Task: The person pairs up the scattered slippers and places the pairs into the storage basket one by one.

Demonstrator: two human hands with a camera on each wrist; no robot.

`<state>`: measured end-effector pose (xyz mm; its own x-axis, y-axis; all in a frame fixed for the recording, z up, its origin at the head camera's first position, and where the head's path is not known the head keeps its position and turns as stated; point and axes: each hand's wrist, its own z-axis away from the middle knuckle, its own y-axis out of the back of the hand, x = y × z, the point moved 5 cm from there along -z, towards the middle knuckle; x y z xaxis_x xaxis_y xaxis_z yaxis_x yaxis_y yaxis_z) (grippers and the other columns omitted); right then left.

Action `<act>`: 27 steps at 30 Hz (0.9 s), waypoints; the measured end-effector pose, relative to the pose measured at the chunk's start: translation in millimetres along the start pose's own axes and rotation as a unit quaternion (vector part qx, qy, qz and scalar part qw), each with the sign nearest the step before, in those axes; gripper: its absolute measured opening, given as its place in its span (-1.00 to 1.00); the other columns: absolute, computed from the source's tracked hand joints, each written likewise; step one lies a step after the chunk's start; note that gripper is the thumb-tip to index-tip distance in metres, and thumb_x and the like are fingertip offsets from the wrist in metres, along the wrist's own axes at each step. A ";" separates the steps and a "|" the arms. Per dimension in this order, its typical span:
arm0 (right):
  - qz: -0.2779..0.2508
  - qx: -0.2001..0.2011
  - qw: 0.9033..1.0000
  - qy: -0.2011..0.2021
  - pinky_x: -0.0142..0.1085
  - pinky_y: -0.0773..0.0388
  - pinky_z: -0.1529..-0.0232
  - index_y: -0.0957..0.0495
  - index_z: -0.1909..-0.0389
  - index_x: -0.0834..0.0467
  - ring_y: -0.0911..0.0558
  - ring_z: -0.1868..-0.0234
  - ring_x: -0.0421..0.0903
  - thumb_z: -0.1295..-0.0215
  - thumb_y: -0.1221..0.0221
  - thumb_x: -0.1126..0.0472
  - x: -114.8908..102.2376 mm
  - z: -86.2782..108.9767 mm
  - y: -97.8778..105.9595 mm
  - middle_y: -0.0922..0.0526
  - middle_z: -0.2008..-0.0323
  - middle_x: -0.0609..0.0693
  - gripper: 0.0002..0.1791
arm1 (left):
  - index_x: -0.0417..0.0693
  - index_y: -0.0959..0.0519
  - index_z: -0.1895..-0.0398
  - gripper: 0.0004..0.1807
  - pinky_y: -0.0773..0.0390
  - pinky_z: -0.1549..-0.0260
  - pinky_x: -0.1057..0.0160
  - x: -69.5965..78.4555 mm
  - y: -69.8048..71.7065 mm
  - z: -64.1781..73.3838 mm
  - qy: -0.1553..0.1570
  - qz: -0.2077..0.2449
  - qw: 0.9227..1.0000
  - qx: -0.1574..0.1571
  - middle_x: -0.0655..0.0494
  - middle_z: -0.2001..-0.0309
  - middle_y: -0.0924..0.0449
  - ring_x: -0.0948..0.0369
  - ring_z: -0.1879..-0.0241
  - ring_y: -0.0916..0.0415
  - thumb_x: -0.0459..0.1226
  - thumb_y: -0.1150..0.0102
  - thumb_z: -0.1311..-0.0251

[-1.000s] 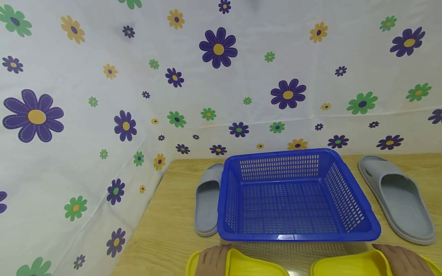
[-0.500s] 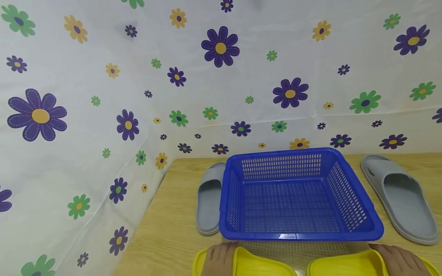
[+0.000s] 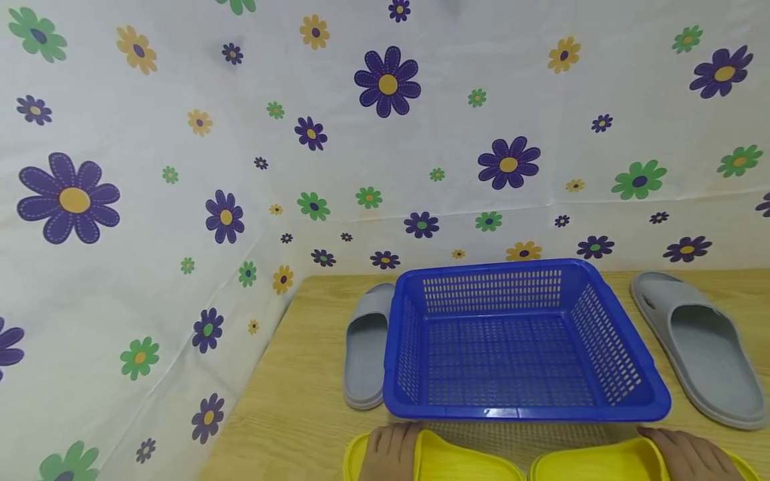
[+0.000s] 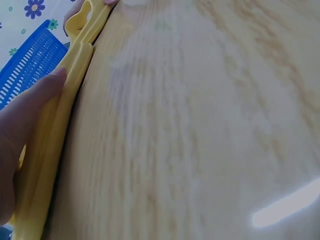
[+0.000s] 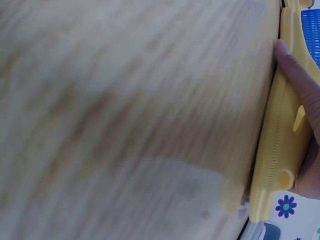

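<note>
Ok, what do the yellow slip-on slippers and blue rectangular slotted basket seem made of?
Yellow slip-on slippers: perhaps moulded foam or rubber, mostly matte, with thick, rounded walls. Blue rectangular slotted basket: likely plastic, fairly glossy; its front rim catches a highlight.

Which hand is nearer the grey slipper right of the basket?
Right. The right hand is just in front of that grey slipper; the left hand is by the near-left corner of the basket.
</note>
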<state>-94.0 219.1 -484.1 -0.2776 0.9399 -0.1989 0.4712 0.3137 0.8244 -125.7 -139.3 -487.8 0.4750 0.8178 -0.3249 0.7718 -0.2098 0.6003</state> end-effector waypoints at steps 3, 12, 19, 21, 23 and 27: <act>0.009 -0.009 1.000 0.014 -0.04 -0.31 0.04 -0.41 -0.02 0.26 -0.54 0.18 0.15 0.32 -0.27 -0.50 2.0 -1.2 -0.7 -0.58 0.19 0.17 0.05 | -0.12 -0.53 0.12 -0.48 -0.44 0.30 0.26 -1.9 0.4 2.5 -0.025 0.010 1.000 0.016 0.09 0.28 -0.53 0.22 0.32 -0.47 -0.09 0.51 -0.45; -0.015 0.016 0.996 0.085 -0.62 -0.04 -0.06 -0.48 0.06 0.31 -0.61 0.30 0.01 0.38 -0.30 -0.51 10.4 -4.9 0.9 -0.64 0.25 0.10 0.05 | -0.19 -0.55 0.09 -0.39 -0.50 0.34 0.26 -4.8 5.7 2.5 -0.063 0.055 0.995 0.051 0.04 0.26 -0.58 0.19 0.31 -0.53 0.01 0.51 -0.46; -0.040 0.024 0.997 0.054 -0.74 0.15 -0.09 -0.48 0.04 0.29 -0.56 0.31 0.00 0.45 -0.43 -0.36 7.1 -2.6 7.1 -0.62 0.31 0.03 0.00 | -0.13 -0.56 0.09 -0.34 -0.54 0.28 0.25 -3.4 13.1 1.0 -0.062 0.059 0.996 0.030 0.11 0.24 -0.63 0.23 0.30 -0.57 0.10 0.53 -0.44; -0.035 0.024 0.997 0.065 -0.75 0.23 -0.13 -0.49 0.07 0.29 -0.56 0.30 -0.01 0.42 -0.39 -0.40 7.1 -4.1 8.6 -0.62 0.31 0.04 -0.01 | -0.12 -0.58 0.13 -0.36 -0.55 0.31 0.25 -3.5 13.6 0.2 -0.073 0.052 0.995 0.051 0.12 0.27 -0.64 0.23 0.32 -0.57 0.08 0.50 -0.44; -0.017 0.007 0.997 0.079 -0.71 0.30 -0.18 -0.48 0.05 0.26 -0.55 0.27 -0.01 0.39 -0.33 -0.48 8.1 -6.3 8.7 -0.61 0.26 0.03 0.02 | -0.11 -0.60 0.17 -0.38 -0.55 0.33 0.24 -3.8 13.5 0.1 -0.083 0.048 0.993 0.069 0.12 0.29 -0.65 0.23 0.34 -0.57 0.07 0.48 -0.44; 0.013 -0.044 0.996 0.082 -0.37 0.01 -0.26 -0.43 -0.03 0.19 -0.55 0.18 0.02 0.36 -0.22 -0.59 15.4 -8.5 4.4 -0.59 0.15 0.05 0.08 | -0.15 -0.57 0.15 -0.37 -0.54 0.34 0.24 -4.1 11.0 0.5 -0.083 0.045 0.993 0.073 0.09 0.28 -0.62 0.23 0.33 -0.55 0.06 0.51 -0.45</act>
<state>-103.3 233.9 -479.0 -0.4024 0.9107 -0.0938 0.4067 0.2695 0.8729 -118.9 -145.3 -480.2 0.5983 0.6958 -0.3974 0.7704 -0.3634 0.5238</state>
